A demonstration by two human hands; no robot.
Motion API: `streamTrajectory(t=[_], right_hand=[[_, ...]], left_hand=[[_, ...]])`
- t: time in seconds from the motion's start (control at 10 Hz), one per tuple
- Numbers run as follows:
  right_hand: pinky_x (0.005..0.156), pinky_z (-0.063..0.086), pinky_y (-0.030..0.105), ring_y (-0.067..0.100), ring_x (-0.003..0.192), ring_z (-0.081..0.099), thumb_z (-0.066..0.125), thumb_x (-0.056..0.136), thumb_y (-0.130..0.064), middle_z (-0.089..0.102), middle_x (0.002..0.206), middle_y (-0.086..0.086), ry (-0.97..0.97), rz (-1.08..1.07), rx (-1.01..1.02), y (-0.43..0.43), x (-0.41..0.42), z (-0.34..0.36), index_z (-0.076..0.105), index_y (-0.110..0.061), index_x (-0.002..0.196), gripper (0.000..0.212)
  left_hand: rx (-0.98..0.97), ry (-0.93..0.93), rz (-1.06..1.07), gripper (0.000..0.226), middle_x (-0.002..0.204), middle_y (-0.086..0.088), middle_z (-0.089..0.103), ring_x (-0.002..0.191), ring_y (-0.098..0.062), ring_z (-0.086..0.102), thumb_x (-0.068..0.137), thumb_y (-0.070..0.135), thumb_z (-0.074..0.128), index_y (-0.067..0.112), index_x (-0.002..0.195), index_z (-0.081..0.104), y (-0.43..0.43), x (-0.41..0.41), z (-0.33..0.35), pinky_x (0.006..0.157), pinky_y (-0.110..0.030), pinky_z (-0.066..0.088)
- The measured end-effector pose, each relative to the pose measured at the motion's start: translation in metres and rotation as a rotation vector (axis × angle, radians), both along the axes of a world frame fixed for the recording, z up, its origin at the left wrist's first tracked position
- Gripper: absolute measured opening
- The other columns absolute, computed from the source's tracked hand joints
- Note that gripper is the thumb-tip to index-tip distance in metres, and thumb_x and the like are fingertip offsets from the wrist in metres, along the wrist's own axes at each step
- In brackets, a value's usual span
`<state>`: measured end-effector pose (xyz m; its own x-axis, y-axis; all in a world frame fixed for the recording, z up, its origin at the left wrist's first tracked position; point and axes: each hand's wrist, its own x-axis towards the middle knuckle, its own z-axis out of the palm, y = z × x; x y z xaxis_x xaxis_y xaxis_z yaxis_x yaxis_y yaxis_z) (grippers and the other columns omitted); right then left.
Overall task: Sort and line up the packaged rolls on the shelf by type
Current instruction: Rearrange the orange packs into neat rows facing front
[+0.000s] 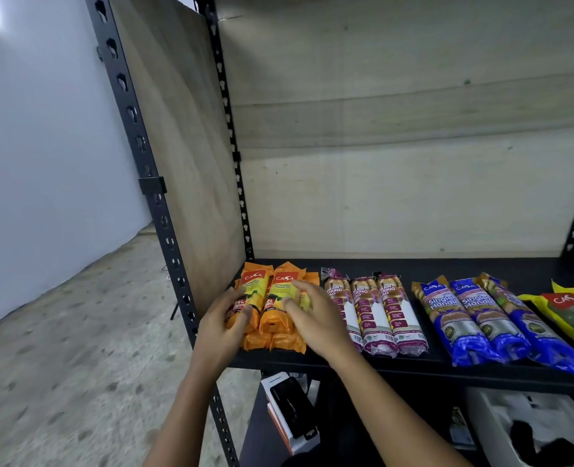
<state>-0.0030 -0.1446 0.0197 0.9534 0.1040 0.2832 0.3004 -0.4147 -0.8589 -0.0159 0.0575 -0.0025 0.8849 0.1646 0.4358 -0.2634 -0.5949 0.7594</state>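
Orange rolls [272, 328] lie stacked at the far-left end of the shelf [447, 267], long axes running near to far. Your left hand [225, 321] grips the left flank of the stack, its fingers [243, 313] curled over the outer roll. Your right hand [319, 315] rests on the right flank, fingers [300, 288] nearly straight and holding nothing. With a hand on each side, you appear to be squaring the stack into 1 block.

To the right, each type is already grouped: 3 white-and-maroon rolls [376, 311] side by side, then 3 blue rolls [474, 318], the rightmost angled off the others, then yellow packs [571, 315] cut by the frame edge. A gap separates each group.

The wooden side panel [191, 163] stands just left of the orange stack and limits any leftward shift; your left hand occupies that narrow space. Boxes [289, 412] sit on the level below.
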Motion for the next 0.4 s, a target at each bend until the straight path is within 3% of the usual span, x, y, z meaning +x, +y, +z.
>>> streamTrajectory(t=[0.1,0.2,0.3,0.4], right_hand=[[0.096,0.042,0.018,0.006,0.127,0.051,0.058,0.096,-0.040,0.053,0.140,-0.011,-0.011,0.004,0.014,-0.026,-0.001,0.009,0.054,-0.031,0.135,0.040],[0.070,0.042,0.001,-0.015,0.098,0.057,0.058,0.098,-0.033,0.062,0.126,-0.014,-0.054,-0.021,-0.002,-0.062,-0.012,0.019,0.060,-0.027,0.129,0.032],[0.070,0.044,0.002,-0.018,0.091,0.058,0.060,0.097,-0.033,0.066,0.111,-0.020,-0.097,-0.055,-0.019,-0.100,-0.025,0.024,0.068,-0.030,0.115,0.020],[0.074,0.052,0.015,-0.006,0.088,0.066,0.060,0.097,-0.033,0.071,0.100,-0.022,-0.099,-0.106,-0.010,-0.139,-0.047,0.020,0.071,-0.035,0.104,0.013]], left_hand=[[0.078,-0.114,0.063,0.033,0.135,0.013,0.057,0.123,-0.005,0.052,0.093,0.045,0.061,0.034,0.124,0.062,-0.028,-0.001,0.008,0.096,-0.029,0.045],[0.094,-0.194,0.025,0.021,0.124,0.015,0.062,0.118,-0.003,0.055,0.094,0.037,0.062,0.032,0.114,0.066,-0.063,-0.006,0.014,0.095,-0.030,0.048],[0.118,-0.260,-0.055,0.012,0.113,0.015,0.064,0.109,0.000,0.056,0.095,0.030,0.064,0.028,0.105,0.070,-0.097,-0.007,0.018,0.090,-0.026,0.049],[0.120,-0.333,-0.115,0.009,0.108,0.013,0.063,0.105,0.001,0.057,0.094,0.022,0.064,0.024,0.100,0.071,-0.133,-0.019,0.018,0.088,-0.017,0.045]])
